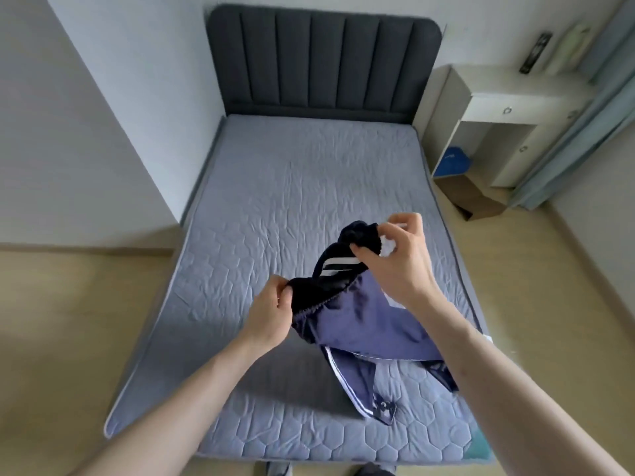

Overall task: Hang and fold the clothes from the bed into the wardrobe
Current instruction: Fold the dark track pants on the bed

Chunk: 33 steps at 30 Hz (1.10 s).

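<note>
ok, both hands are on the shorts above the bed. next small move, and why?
Probably pull the hands apart to stretch the waistband flat. The left hand and right hand each pinch the navy shorts, which are bunched and partly inside out, with the legs trailing onto the mattress. They likely need straightening before folding.

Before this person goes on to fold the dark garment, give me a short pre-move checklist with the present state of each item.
1. Left hand grips the dark garment at its gathered edge: ok.
2. Right hand pinches the garment's upper end: ok.
3. Garment lifted free of the bed: not ok, its lower end with the white stripes trails on the mattress.
4. Garment spread flat for folding: not ok, it is bunched between the hands.
5. Bare mattress beyond the hands to lay it on: ok.
6. Wardrobe ready to take it: cannot tell, none is in view.
</note>
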Available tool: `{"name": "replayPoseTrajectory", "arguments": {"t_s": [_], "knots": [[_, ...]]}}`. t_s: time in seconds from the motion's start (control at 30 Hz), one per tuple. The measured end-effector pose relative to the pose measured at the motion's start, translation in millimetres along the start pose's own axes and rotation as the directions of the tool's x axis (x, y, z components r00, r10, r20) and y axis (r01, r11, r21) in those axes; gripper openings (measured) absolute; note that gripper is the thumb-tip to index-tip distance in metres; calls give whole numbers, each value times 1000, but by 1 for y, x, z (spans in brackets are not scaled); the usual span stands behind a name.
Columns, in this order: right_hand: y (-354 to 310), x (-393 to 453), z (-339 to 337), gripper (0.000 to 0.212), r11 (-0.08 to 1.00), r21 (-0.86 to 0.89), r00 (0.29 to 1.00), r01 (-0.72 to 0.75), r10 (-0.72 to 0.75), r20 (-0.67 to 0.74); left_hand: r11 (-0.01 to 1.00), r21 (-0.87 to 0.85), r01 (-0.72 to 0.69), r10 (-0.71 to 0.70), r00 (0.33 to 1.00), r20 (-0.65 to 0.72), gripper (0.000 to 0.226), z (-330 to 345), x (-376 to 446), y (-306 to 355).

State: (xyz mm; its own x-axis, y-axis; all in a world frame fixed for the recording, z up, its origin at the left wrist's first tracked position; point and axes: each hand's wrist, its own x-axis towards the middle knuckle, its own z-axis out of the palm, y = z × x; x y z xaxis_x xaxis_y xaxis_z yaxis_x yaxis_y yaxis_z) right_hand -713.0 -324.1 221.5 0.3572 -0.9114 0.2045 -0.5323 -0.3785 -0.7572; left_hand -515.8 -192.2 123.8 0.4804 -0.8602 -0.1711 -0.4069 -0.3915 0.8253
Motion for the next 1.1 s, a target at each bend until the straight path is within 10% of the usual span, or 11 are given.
{"name": "replayPoseTrajectory", "arguments": {"t_s": [0.13,0.4,0.57,0.73,0.87,1.1], "knots": [[-14,10,13,28,970,124,971,-211,194,136,979,-64,-195,189,978,-89,19,-74,12,14],[-41,12,46,74,883,207,886,-420,350,303,899,225,-375,301,904,304,64,-172,8,47],[-53,14,57,53,987,21,891,-156,132,435,830,272,-487,404,861,308,26,-189,14,51],[-81,-4,92,83,996,-56,701,75,-13,713,786,284,-549,467,829,309,20,-204,16,71],[-83,-4,111,25,989,-90,801,118,-41,598,748,316,-583,519,812,268,20,-224,18,87],[-63,16,98,24,929,-338,838,149,64,542,602,657,-454,460,870,179,43,-250,44,45]]}}
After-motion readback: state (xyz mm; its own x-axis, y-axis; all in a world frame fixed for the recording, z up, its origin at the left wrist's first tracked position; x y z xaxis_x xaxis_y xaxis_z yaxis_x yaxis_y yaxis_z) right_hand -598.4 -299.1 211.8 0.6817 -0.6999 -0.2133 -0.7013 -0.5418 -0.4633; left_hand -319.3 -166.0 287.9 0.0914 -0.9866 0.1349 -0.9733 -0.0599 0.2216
